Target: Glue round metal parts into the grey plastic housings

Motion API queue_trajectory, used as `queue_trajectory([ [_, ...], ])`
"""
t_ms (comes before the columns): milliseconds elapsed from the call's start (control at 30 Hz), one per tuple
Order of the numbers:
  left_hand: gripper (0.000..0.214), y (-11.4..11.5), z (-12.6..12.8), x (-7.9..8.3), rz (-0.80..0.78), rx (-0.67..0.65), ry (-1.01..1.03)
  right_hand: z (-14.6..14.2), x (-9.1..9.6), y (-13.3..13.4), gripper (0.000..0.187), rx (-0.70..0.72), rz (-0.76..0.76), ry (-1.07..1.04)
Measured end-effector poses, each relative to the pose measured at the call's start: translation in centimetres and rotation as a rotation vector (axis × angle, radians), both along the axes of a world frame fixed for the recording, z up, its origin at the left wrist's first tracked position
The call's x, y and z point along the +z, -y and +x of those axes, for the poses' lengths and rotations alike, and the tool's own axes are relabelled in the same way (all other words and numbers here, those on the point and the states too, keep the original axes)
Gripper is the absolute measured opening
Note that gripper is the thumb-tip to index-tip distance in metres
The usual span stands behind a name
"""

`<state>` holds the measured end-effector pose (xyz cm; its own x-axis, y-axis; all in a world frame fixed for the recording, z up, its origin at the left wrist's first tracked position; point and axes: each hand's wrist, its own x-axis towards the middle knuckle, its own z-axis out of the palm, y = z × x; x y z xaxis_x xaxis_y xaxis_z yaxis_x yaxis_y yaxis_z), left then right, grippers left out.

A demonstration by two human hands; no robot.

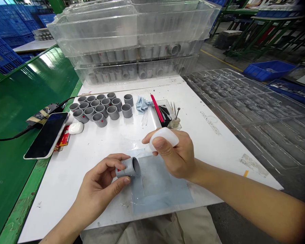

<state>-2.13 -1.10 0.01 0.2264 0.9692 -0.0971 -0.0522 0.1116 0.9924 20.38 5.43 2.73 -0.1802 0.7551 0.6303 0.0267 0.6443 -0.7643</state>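
Observation:
My left hand (101,183) grips a grey cylindrical sleeve (125,168) between thumb and fingers, tilted so its open end faces right. A small red mark shows on its side, near the fingertips. In my right hand (179,156) is a smooth white rounded object (165,137), like the base of a small squeeze bottle; its lower part is hidden by the fingers. It is held above and to the right of the sleeve, apart from it. Beneath both hands lies a light blue sheet (162,200) on the white tabletop (112,144).
Several grey sleeves (99,120) stand at the back left. Nearby are a phone (47,135), a white earbud case (75,128), a blue cloth (142,104), a red pen-like tool (157,107) and a glass jar (175,122). Stacked clear trays (104,34) rise behind; more trays (246,105) lie right.

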Motion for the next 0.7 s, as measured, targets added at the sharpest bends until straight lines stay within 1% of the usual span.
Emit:
queue_trajectory([
  [333,0.014,-0.03,0.23,-0.07,0.036,0.009,0.003,0.07,-0.09,-0.04,0.057,-0.047,-0.026,0.076],
  [500,0.013,-0.01,0.17,-0.01,0.034,0.011,-0.007,0.08,-0.03,0.13,0.055,-0.026,-0.047,0.1],
  [600,0.015,-0.02,0.06,-0.11,0.053,0.009,-0.021,0.09,0.1,0.34,0.052,0.019,-0.125,0.071],
  [700,0.03,0.04,-0.03,-0.17,0.058,0.033,-0.062,0.19,0.22,0.52,0.052,0.063,-0.289,0.02],
])
